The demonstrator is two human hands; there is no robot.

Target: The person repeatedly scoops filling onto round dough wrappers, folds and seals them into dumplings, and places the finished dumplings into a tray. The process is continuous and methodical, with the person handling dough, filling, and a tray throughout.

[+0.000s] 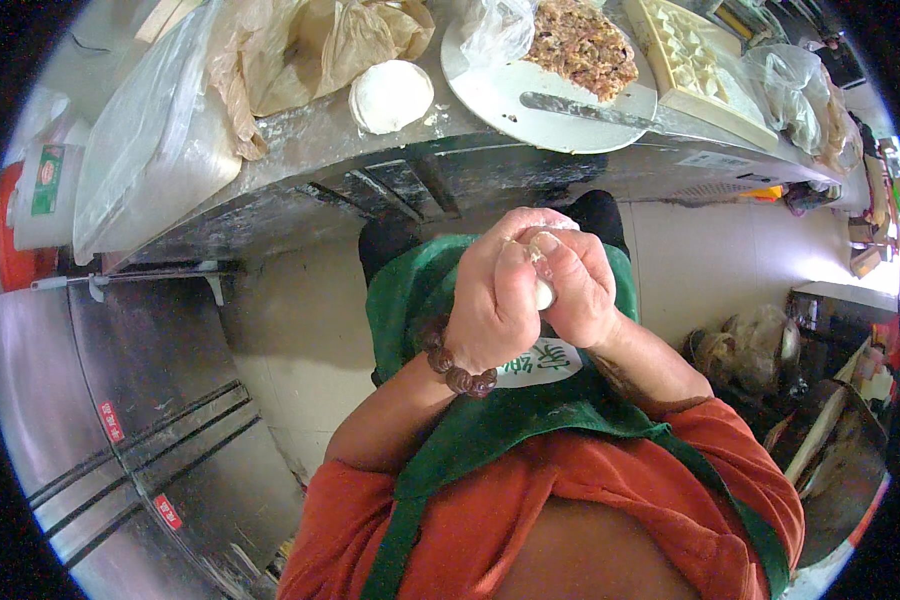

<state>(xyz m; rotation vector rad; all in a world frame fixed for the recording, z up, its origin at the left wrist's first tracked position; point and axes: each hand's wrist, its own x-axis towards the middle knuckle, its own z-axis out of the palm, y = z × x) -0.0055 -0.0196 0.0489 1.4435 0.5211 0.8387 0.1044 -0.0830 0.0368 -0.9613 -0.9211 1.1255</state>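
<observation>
My left hand (495,292), with a beaded bracelet at the wrist, is pressed against my right hand (583,281) in front of my green apron (405,300). Between them they squeeze a small white dumpling (545,295). Only a bit of its dough shows below the thumbs; fingers hide the rest. Beyond my hands, on the metal counter, a round stack of white dough wrappers (392,96) lies beside a white plate (487,94). Minced filling (585,49) is heaped on that plate. A flat metal filling spatula (585,109) rests across it, its end reaching past the rim.
A shallow tray (720,112) at the right holds several folded dumplings (682,52). Plastic bags (791,86) lie past it. Crumpled brown plastic (322,45) and a clear plastic bin (150,142) occupy the left. The counter's front edge (330,166) crosses ahead of my knees.
</observation>
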